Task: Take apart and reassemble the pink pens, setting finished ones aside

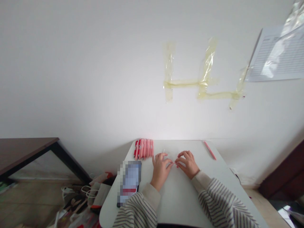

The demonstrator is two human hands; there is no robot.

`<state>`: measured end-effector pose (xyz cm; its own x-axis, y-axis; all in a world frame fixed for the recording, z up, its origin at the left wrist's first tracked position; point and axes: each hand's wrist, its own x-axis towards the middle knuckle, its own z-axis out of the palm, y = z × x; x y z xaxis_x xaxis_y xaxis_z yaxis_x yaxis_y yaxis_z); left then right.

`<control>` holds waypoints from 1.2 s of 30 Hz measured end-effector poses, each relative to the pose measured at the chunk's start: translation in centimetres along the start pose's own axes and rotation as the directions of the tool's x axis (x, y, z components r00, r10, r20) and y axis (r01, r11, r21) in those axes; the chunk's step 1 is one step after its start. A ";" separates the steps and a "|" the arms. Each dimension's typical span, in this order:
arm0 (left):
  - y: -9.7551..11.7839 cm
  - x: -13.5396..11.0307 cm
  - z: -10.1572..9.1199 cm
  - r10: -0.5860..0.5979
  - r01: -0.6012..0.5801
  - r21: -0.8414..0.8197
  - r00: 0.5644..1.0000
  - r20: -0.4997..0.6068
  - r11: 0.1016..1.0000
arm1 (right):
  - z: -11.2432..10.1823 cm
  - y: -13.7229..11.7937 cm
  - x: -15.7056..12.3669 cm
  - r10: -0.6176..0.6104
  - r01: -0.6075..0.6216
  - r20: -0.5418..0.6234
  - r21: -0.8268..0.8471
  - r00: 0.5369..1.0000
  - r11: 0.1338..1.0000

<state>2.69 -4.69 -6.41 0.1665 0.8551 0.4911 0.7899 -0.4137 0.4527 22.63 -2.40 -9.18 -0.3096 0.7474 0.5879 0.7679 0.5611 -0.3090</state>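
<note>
Small pink part held between the left hand and the right hand, above a white table.
The part, too small to be identified, is pinched at the fingertips of both hands, the remaining fingers being loosely curled. A row of pink and red pens is seen beyond the left hand; a single pink pen is placed right of the right hand.

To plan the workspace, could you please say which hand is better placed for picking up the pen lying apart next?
Probably the right hand: it is nearer the lone pink pen, which lies on its side of the table. The left hand is closer to the row of pens.
</note>
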 end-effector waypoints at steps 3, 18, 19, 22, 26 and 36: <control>0.0 0.0 0.0 0.011 -0.011 -0.004 1.000 0.012 1.000 | 0.2 0.2 0.0 -0.050 0.050 -0.031 -0.008 0.998 0.999; -0.2 0.2 0.0 0.025 -0.024 -0.030 1.000 0.018 0.999 | 0.5 0.3 -0.1 -0.048 0.051 -0.080 0.034 0.996 0.998; -0.2 0.2 0.0 0.022 -0.021 -0.027 1.000 0.018 0.999 | 0.5 0.3 -0.1 -0.049 0.051 -0.078 0.029 0.996 0.998; -0.2 0.2 0.1 0.006 -0.005 -0.021 1.000 0.016 1.000 | 0.5 0.3 -0.1 -0.052 0.053 -0.073 0.016 0.996 0.998; -0.3 0.1 0.3 -0.021 0.022 -0.021 1.000 0.020 1.000 | 0.5 0.3 -0.1 -0.048 0.050 -0.070 0.019 0.996 0.999; -0.5 0.2 0.4 0.002 -0.002 -0.048 1.000 0.000 0.999 | 0.9 0.5 -0.2 -0.013 0.015 -0.046 0.052 0.999 0.999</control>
<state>2.58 -4.17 -6.87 0.1679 0.8545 0.4915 0.7603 -0.4296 0.4872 22.52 -1.94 -10.11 -0.2932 0.7229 0.6256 0.7327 0.5903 -0.3387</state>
